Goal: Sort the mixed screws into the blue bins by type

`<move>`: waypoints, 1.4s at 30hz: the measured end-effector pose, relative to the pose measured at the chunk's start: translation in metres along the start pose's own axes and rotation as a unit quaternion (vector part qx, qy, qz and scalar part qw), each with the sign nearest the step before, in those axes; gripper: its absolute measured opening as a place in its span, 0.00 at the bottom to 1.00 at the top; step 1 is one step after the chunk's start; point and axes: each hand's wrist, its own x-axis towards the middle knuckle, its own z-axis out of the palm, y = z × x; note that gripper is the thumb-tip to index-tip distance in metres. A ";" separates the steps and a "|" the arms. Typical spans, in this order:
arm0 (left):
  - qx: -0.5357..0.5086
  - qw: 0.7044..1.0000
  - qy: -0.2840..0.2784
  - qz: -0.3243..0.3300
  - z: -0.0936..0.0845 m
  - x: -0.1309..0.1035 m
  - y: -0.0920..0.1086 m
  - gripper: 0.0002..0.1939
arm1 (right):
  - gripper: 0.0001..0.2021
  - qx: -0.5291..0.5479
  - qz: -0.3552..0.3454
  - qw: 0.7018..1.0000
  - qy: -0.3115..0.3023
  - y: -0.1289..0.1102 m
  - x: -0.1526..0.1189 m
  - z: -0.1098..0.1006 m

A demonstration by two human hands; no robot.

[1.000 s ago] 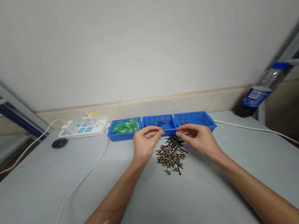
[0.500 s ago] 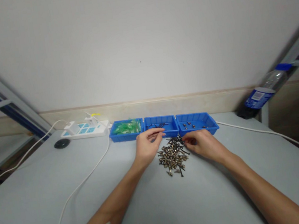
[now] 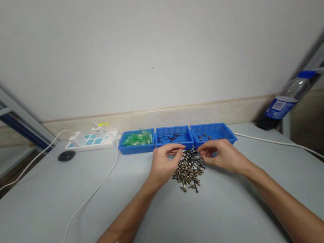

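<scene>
A heap of small brass-coloured and black screws (image 3: 188, 172) lies on the grey table, just in front of the blue trays. My left hand (image 3: 166, 164) hovers at the heap's upper left edge, thumb and forefinger slightly apart and nothing visible between them. On the other side, my right hand (image 3: 223, 155) has its fingertips pinched together at the dark screws; whatever they hold is too small to make out. Behind my left hand, the middle blue tray (image 3: 184, 135) contains several black screws. In the right blue tray (image 3: 225, 129) are several brass-coloured pieces.
Green pieces fill the left blue tray (image 3: 121, 146). Further left are a white power strip (image 3: 108, 141) with plugs and a black disc (image 3: 66, 156). A white cable (image 3: 84, 202) runs past my left forearm. A blue-capped bottle (image 3: 281, 107) leans at the right.
My left hand has moved away from the middle tray, right and down toward the heap, uncovering the black screws in that tray. My right hand has stayed almost in place.
</scene>
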 end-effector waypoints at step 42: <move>0.015 0.999 -0.051 -0.003 0.005 -0.004 0.006 0.09 | 0.09 0.267 0.044 0.962 -0.044 -0.006 -0.003 -0.006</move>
